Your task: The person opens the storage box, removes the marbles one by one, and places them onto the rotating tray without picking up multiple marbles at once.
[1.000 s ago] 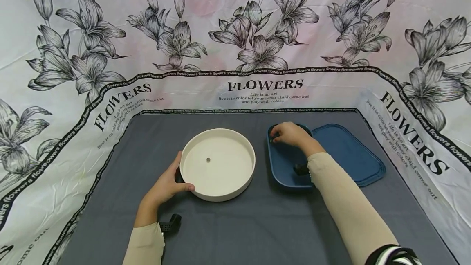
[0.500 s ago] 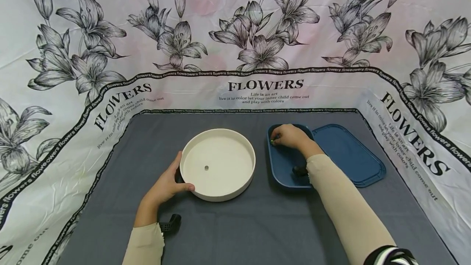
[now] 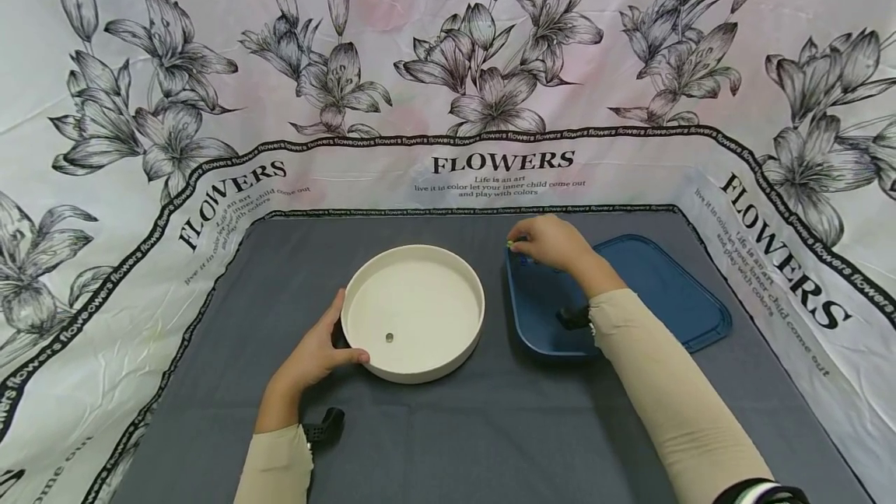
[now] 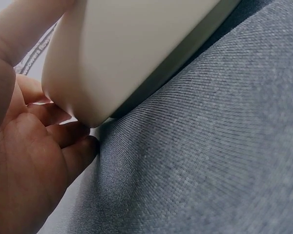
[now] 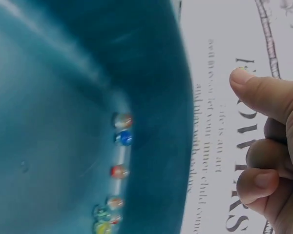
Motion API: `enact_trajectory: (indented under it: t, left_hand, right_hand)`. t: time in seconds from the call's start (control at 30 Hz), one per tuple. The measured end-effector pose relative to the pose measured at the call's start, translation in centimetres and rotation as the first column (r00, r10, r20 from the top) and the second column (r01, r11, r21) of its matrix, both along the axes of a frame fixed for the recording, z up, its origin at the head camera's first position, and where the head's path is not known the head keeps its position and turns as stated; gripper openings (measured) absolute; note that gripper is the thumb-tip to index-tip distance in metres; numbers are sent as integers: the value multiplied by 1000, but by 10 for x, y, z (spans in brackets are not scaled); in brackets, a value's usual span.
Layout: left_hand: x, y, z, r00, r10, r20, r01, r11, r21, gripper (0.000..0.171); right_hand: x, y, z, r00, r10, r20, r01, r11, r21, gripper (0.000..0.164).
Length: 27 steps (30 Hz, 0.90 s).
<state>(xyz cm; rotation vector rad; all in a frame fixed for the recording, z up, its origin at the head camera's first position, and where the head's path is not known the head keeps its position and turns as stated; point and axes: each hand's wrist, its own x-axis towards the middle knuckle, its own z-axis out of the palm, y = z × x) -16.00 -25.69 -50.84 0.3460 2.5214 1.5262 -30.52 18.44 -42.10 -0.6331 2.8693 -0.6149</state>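
"Three FLOWERS headings on the cloth (image 3: 630, 169): left, middle, right?"

"Yes; under the middle one: 'Life is an art live it in color let your inner child come out and play with colors'."

"And the left hand (image 3: 316, 350)?"

"Gripping the cream dish (image 3: 427, 302), thumb on the rim, fingers curled outside, partly hidden. The round speck (image 3: 389, 337) inside is too small to name."

"The right hand (image 3: 553, 243)?"

"Above the blue tray's (image 3: 535, 309) far-left corner, fingertips pinching a yellow-green piece (image 3: 510, 244), mostly covered. Glassy beads (image 5: 119, 171), red, blue, yellow, line the tray wall."

"Farther right?"

"A flat blue panel (image 3: 658, 286), partly behind the sleeve (image 3: 672, 387)."
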Motion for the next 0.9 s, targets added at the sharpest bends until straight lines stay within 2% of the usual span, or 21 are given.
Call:
enact_trajectory:
  t: [0.2,0.43,0.67,0.9]
  left_hand:
    - [1,-1,-3,1000,6,0,-6,1000,-22,136]
    - [1,-1,-3,1000,9,2,-9,1000,-17,136]
    - [1,-2,-2,1000,7,7,-7,1000,-14,135]
    - [-1,-2,-2,1000,7,-1,-7,1000,-26,135]
  right_hand:
    - [7,-9,10,1000,22,5,-22,999,-30,25]
    - [10,-23,13,990,91,-105,-93,995,-18,24]
    - [13,-40,18,984,131,-119,-135,991,-19,24]
    - [9,-60,12,983,143,-112,-148,988,-43,21]
